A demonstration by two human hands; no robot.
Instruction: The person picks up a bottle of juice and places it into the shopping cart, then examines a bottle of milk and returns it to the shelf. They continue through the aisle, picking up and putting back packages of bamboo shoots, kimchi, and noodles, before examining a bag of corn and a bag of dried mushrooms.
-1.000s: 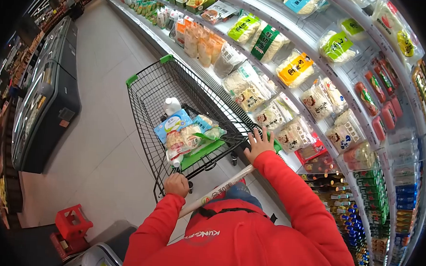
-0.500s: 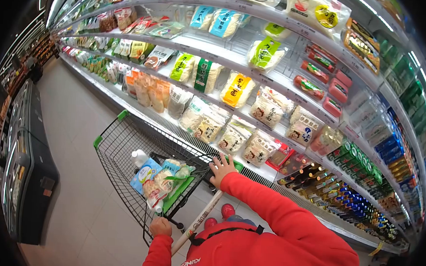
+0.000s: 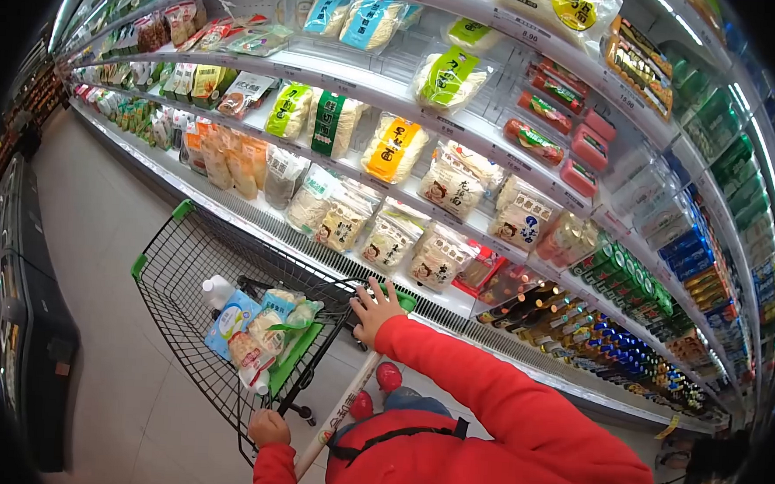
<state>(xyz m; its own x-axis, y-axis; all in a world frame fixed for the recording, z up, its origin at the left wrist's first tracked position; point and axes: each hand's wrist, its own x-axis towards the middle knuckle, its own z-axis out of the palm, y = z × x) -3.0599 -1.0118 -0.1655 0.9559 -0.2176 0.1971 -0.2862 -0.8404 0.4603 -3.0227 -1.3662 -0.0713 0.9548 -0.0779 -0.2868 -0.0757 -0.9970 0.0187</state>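
Observation:
A black wire shopping cart (image 3: 220, 251) with green corners stands in front of me, its pale handle bar (image 3: 344, 406) crossing at my waist. My right hand (image 3: 375, 314) lies on the cart's near right corner by the green end piece, fingers spread. My left hand (image 3: 270, 428) is closed in a fist at the near left rim of the cart; its fingertips are hidden. In the cart lie a white bottle (image 3: 217, 291), a blue-and-white package (image 3: 232, 323), a bagged food pack (image 3: 266, 330), another white-capped bottle (image 3: 254, 377) and a flat green item (image 3: 295, 360).
A chilled shelf unit (image 3: 377, 101) runs along the right with bagged noodles (image 3: 394, 149), red sausage packs (image 3: 533, 140), green cans (image 3: 627, 276) and bottles (image 3: 576, 331). A dark freezer chest (image 3: 38, 311) stands left across the tiled floor (image 3: 115, 254).
The view has shifted, so the shelves, cart and both hands sit farther left in the picture. Both hands keep the same pose at the cart, and the goods inside look unchanged.

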